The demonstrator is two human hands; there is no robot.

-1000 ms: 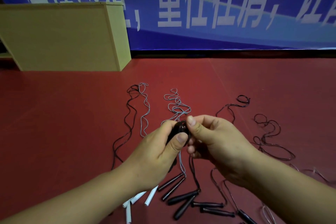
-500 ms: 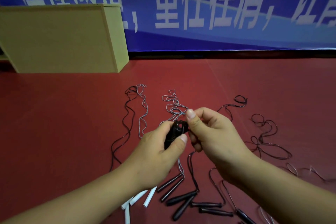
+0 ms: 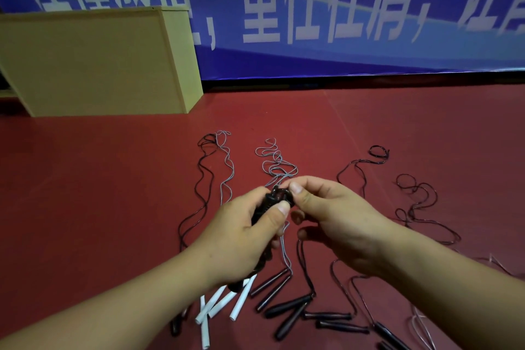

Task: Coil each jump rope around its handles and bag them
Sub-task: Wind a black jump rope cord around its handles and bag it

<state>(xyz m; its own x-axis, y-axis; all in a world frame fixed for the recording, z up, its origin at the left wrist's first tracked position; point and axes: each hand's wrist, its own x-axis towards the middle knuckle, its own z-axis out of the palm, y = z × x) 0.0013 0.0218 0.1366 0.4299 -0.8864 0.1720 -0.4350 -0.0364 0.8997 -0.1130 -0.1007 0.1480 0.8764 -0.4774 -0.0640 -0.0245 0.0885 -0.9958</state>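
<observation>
Against a blue banner (image 3: 341,65) stands a tan wooden box (image 3: 93,65) on the dark red floor (image 3: 85,193), where uncoiled ropes with black and white handles (image 3: 287,307) lie. My left hand (image 3: 238,239) grips the black rope-wrapped handles (image 3: 270,202); my right hand (image 3: 335,221) pinches their top end.

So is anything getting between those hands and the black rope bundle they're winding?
Nothing visible does. The left hand already grips the wound black jump rope around its handles, and the right hand pinches its top end. The other ropes lie on the red floor below. No bag is in view.
</observation>
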